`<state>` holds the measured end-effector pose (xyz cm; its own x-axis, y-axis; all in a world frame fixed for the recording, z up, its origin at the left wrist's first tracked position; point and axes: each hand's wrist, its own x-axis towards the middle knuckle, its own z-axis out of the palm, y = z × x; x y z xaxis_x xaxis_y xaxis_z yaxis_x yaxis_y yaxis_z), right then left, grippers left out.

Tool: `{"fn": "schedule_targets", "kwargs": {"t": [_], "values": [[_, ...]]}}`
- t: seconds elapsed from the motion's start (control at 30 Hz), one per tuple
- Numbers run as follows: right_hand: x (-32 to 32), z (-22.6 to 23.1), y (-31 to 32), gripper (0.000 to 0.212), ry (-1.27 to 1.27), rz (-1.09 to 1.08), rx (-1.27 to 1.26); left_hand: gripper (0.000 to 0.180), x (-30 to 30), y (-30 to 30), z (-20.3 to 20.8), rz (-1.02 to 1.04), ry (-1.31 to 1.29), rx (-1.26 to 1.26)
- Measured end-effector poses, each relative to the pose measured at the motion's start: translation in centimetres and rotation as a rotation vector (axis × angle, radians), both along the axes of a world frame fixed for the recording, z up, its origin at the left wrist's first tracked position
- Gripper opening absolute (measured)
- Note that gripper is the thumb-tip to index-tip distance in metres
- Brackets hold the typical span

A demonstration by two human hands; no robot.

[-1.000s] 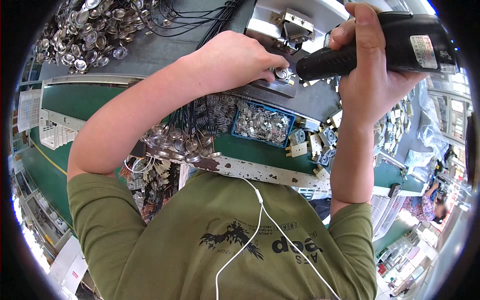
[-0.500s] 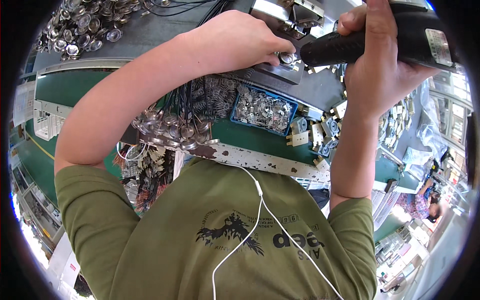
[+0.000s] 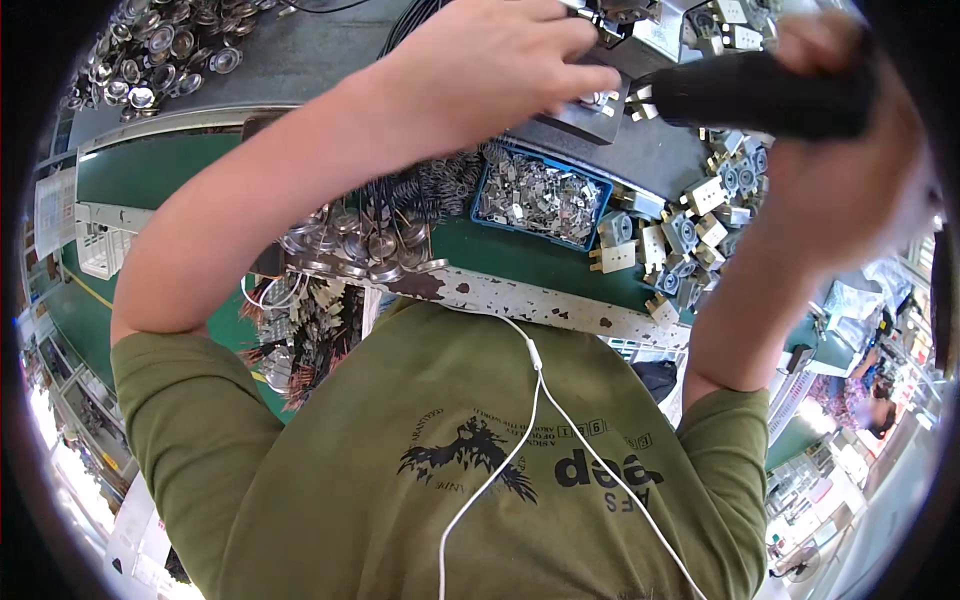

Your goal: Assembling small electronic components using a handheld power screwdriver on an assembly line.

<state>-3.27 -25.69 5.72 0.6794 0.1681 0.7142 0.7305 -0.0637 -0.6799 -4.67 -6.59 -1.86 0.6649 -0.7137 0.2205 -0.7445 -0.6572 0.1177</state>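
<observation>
My left hand (image 3: 500, 75) reaches over a metal block (image 3: 585, 125), its thumb and forefinger closed about a small round metal part (image 3: 600, 98) on top. The fingers cover much of that part. My right hand (image 3: 850, 180), blurred by motion, is wrapped round a black electric screwdriver (image 3: 755, 95). Its narrow nose points left toward the block, a little apart from my left fingertips. Below the block stands a blue tray (image 3: 478, 205) full of small metal pieces.
Many round metal caps (image 3: 160, 45) are heaped at the far left. Springs (image 3: 455, 185) and more caps with black leads (image 3: 375, 245) lie left of the tray. Plug-like blocks (image 3: 680, 235) crowd its right side. A metal fixture (image 3: 655, 35) stands beyond. A person (image 3: 860, 400) is at far right.
The screwdriver and my right hand have shifted down and right, drawing its nose away from the metal part. My left forefinger now stretches farther over the part.
</observation>
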Motion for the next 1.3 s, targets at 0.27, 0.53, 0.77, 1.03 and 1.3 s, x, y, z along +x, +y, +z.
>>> {"fn": "schedule_targets", "kwargs": {"t": [0.27, 0.53, 0.77, 1.03, 1.3], "values": [[0.9, 1.8, -3.5, 0.016, 0.037, 0.021, 0.164, 0.007, -5.5, -2.8, -2.8, -0.263, 0.109, 0.014], [3.7, 0.7, -0.9, 0.019, -0.053, 0.045, 0.341, 0.01, -5.5, -2.6, -2.6, -0.238, 0.208, -0.084], [4.6, 0.7, 1.2, 0.024, -0.099, 0.074, 0.447, 0.009, -4.3, -2.1, -1.8, -0.295, 0.251, -0.112], [4.5, 0.5, 2.5, 0.043, -0.11, 0.094, 0.427, 0.008, -4.4, -1.9, -1.7, -0.275, 0.247, -0.123], [4.6, 0.7, 3.1, 0.049, -0.174, 0.065, 0.328, 0.011, -4.4, -1.9, -1.7, -0.278, 0.301, -0.016]]}}
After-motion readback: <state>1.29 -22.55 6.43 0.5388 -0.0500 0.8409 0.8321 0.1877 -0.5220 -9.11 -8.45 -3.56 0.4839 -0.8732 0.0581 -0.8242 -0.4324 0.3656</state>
